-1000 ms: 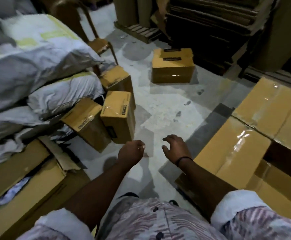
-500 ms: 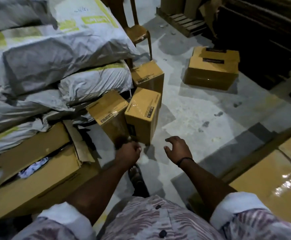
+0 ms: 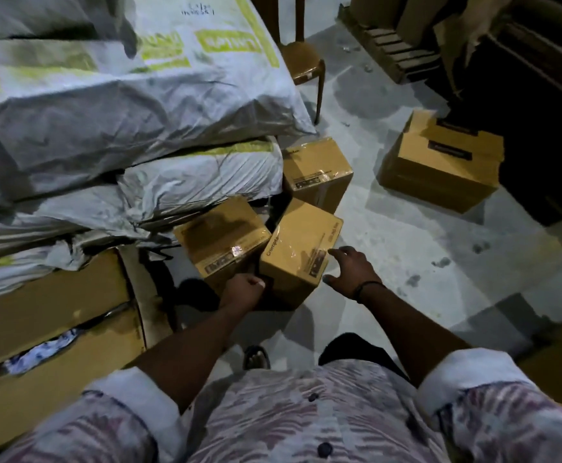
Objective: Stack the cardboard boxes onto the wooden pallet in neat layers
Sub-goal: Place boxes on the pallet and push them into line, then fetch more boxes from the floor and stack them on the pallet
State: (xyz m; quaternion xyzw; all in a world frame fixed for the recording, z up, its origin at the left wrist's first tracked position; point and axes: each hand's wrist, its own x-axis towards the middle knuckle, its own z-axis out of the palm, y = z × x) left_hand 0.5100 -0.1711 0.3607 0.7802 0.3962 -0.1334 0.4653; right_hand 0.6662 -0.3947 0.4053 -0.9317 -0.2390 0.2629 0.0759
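Three small taped cardboard boxes lie on the floor against a pile of sacks. The nearest box [image 3: 301, 243] is tilted, with a second box [image 3: 221, 238] to its left and a third box [image 3: 316, 170] behind it. My left hand [image 3: 244, 290] is curled into a fist at the nearest box's lower left corner. My right hand [image 3: 349, 270] has its fingers spread at that box's right edge, just at its surface. A larger box [image 3: 440, 165] sits apart on the floor at the right. No box is lifted.
Grey-white sacks [image 3: 122, 111] are piled at the left over flattened cartons [image 3: 49, 312]. A wooden chair [image 3: 301, 58] stands behind the boxes. A wooden pallet [image 3: 390, 51] with upright cardboard is at the top right. Bare concrete floor [image 3: 406, 248] lies to the right.
The view has swung left and drawn closer to the small boxes. Both hands have reached forward to either side of the nearest box. The stacked boxes at the right have left the view.
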